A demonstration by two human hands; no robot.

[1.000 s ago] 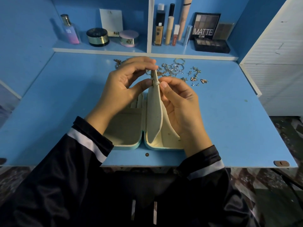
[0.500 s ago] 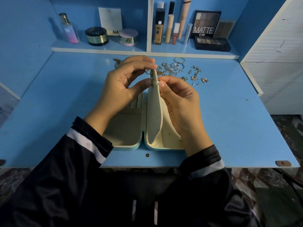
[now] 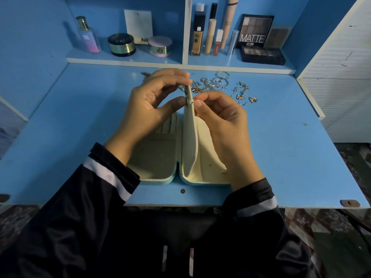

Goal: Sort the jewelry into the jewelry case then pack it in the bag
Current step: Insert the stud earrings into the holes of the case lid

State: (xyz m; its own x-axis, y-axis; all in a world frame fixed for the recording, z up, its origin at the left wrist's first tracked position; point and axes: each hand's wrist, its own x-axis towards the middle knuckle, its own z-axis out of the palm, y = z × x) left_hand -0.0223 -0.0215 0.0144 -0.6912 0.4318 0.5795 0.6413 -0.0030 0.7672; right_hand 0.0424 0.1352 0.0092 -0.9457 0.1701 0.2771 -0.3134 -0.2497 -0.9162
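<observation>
Far left, behind the jewelry case [image 3: 160, 179]: perfume bottle [image 3: 88, 35], dark jar [image 3: 121, 44], white card [image 3: 138, 25] and pink compact [image 3: 160, 46], all on the shelf [image 3: 124, 59] beyond the case

Left hand [image 3: 152, 111] is over the case's left half, thumb and forefinger clamped on the top edge of the centre flap [image 3: 190, 137], other fingers curled loose

Case lies open flat on the blue desk [image 3: 80, 121], teal shell, cream lining. Its left half shows ring rolls at the back and a plain tray in front

Flap stands upright on the case's hinge line, edge-on to the camera

Right hand [image 3: 224, 127] is over the case's right half, thumb and forefinger tips pinched against the flap's top from the right. Cannot tell if a small piece sits between them

Jewelry pile [image 3: 217, 84] is loose on the desk just behind the case, spreading to its right: rings, hoops, small earrings

Makeup tubes [image 3: 208, 35] and MATTE palette [image 3: 255, 33] are on the shelf behind and right of the case

White cabinet [image 3: 341, 81] is well right of the case
</observation>
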